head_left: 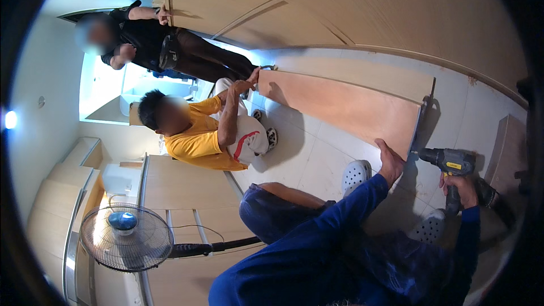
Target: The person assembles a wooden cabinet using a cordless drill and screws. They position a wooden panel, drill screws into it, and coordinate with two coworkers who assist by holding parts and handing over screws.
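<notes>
A long wooden board assembly [340, 105] lies across the tiled floor in front of me, a broad tan face showing. My left hand [392, 164] grips its near corner, fingers over the edge. In my right hand [463, 188] is a black and yellow cordless drill [455, 161], held by its handle. The drill's tip points left at the board's near end, by a dark strip [422, 116]; whether it touches cannot be made out. At the far end, a crouching person in a yellow shirt [198, 139] has hands on the board.
Another person in dark clothes [147, 42] stands behind, a hand on the large wooden cabinet [226, 5]. A standing fan [126, 235] is at lower left, near more cabinets [190, 187]. A wooden piece [501, 147] lies right of the drill. My light clogs [356, 177] are below the board.
</notes>
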A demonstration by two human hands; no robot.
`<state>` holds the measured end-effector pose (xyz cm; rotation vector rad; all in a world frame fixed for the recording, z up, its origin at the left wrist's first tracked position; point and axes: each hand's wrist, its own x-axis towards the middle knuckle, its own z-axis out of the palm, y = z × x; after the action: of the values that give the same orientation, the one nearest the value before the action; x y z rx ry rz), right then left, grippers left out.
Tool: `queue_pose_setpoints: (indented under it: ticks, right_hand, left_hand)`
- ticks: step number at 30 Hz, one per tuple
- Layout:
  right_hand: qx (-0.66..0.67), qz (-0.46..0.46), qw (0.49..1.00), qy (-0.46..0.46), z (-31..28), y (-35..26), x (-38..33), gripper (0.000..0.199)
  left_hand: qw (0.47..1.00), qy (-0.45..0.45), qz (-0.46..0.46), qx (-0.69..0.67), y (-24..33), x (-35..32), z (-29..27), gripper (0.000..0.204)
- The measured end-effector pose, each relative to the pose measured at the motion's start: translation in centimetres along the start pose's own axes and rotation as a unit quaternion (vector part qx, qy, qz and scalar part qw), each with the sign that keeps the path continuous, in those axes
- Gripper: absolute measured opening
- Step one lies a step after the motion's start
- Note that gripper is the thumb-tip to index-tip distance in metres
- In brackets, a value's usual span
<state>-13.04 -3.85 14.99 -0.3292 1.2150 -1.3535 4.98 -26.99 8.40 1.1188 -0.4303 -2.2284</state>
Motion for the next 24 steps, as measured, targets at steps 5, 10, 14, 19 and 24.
queue_pose_setpoints:
  ticks: [5,10,14,19,24]
  right_hand:
    - [0.013,-0.017,1.000,0.014,0.5,-0.2,-0.7,0.036]
    - [0.038,-0.025,0.999,0.016,0.8,0.9,-1.0,0.031]
    - [0.033,-0.020,0.999,0.033,1.1,1.8,-1.5,0.025]
    - [-0.069,0.007,0.997,0.041,1.0,2.1,-2.1,0.025]
    - [-0.002,-0.052,0.999,-0.002,0.7,1.5,-1.7,0.015]
  left_hand:
    - [1.000,0.008,0.007,0.001,-0.3,-0.2,0.1,0.099]
    - [1.000,-0.018,0.000,-0.007,-0.2,-0.4,0.2,0.095]
    - [1.000,-0.015,0.013,-0.005,-0.7,0.1,-0.8,0.092]
    - [0.997,-0.042,0.030,0.049,-0.8,1.5,-3.3,0.089]
    - [0.996,-0.083,0.030,0.021,-0.1,1.6,-2.6,0.089]
